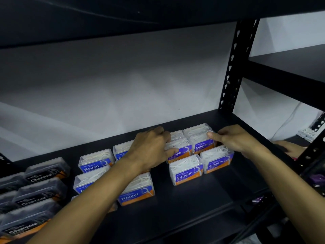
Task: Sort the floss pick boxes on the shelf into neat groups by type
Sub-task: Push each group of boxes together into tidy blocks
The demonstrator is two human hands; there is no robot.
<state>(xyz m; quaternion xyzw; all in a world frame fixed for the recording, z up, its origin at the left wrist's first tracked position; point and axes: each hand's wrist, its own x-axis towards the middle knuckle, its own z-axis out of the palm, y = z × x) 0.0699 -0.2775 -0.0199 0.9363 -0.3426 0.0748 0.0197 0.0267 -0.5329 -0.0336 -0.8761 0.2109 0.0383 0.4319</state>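
Note:
Clear floss pick boxes stand in three groups on the black shelf (193,205). Dark Charcoal boxes (42,194) fill the left, blue-labelled Round boxes (95,162) the middle, and Smooth boxes (186,170) the right. My left hand (151,147) rests on the left side of a Smooth box (177,150) in the middle row, fingers curled over its top. My right hand (235,140) presses its fingertips against the right side of the neighbouring Smooth box (202,141). Two more Smooth boxes stand behind these, partly hidden by my hands.
A black perforated upright post (237,67) stands at the shelf's back right. A white wall is behind. Another black shelf board hangs overhead. Part of another person's hand (288,147) shows beyond the post at the right, near small white items.

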